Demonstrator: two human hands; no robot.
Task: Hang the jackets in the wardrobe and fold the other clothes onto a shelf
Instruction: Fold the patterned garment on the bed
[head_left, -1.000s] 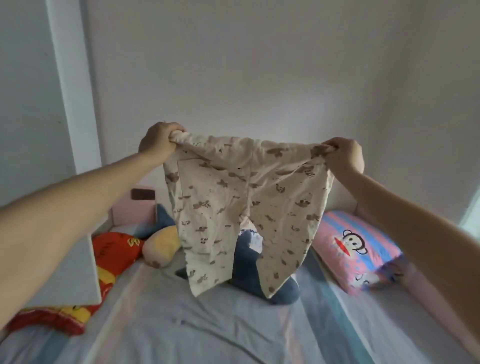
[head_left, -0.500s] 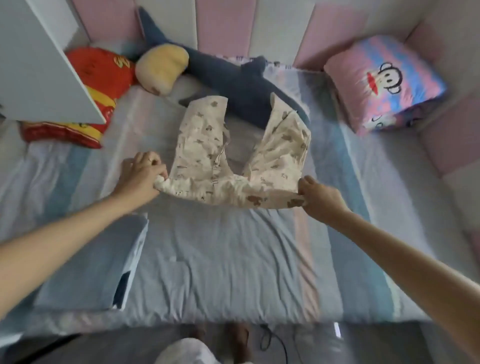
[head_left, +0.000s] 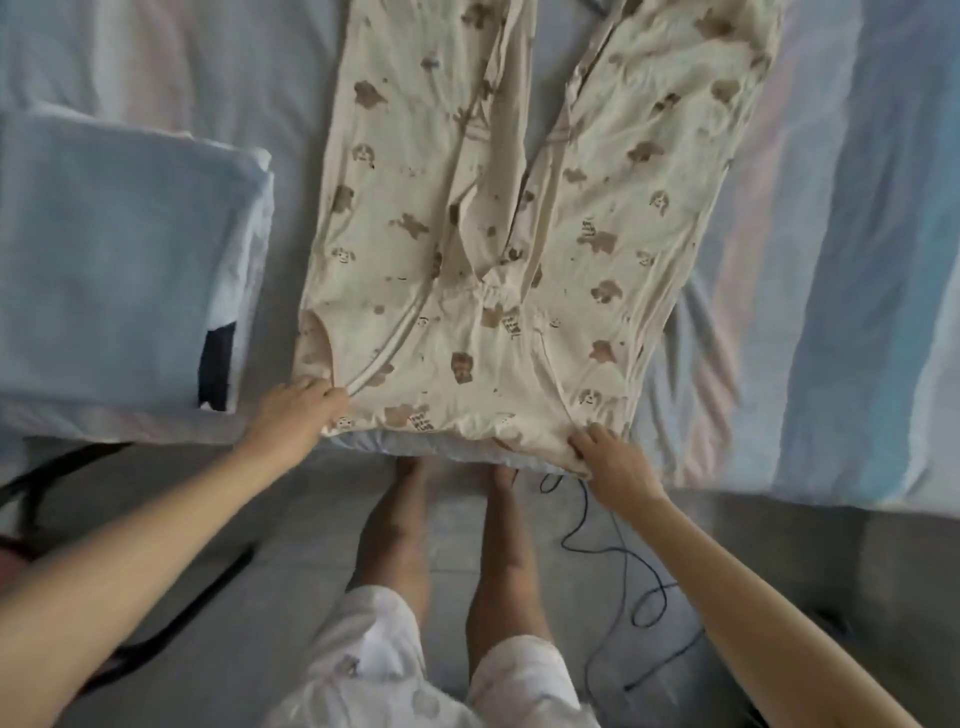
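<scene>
Nearest the camera, on the floor: two bare legs (head_left: 405, 545) and a thin dark cable (head_left: 626, 566), lying loose to the right of the feet.

At the bed's near edge: left hand (head_left: 296, 410) and right hand (head_left: 608, 452), one at each corner of a waistband. The right hand pinches its corner between thumb and fingers. The left hand has its fingers curled onto its corner, though blur hides how firm the hold is.

Item held: cream cotton trousers with brown bear print (head_left: 488, 234), laid flat on the pale blue striped bed sheet (head_left: 810, 260). The waistband lies towards the person and both legs run straight away. Long axis is near to far, with the leg ends out of view at the top. Judged light, limp, not slippery and quick to crease. Best taken at the waistband corners or side seams.

Just beside it, to the left: folded pale blue cloth with a dark patch (head_left: 119, 260).
</scene>
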